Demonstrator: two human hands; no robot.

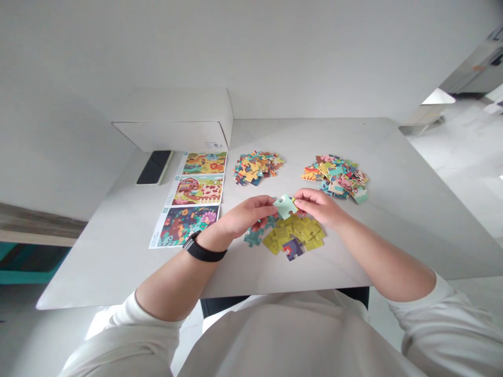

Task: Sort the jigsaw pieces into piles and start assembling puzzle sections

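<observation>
Between my two hands, above the front pile, is a pale mint jigsaw puzzle piece [285, 206]. My left hand [249, 214] pinches its left edge between thumb and fingers. The fingertips of my right hand [319, 206] close on its right edge, where a bit of yellow-green shows; I cannot tell whether that is a second piece. Below lie several yellow-green puzzle pieces [314, 232], partly overlapping. A purple piece with a red and orange pattern [293, 248] rests at their front. Teal pieces [253, 237] lie to the left, partly hidden by my left hand.
Farther back are two mixed heaps of puzzle pieces, one left [257, 166] and one right [340, 175]. A picture sheet with three scenes [198, 189] lies at left, beside a phone [155, 167]. A white box [173, 135] stands behind them on the table [129, 277].
</observation>
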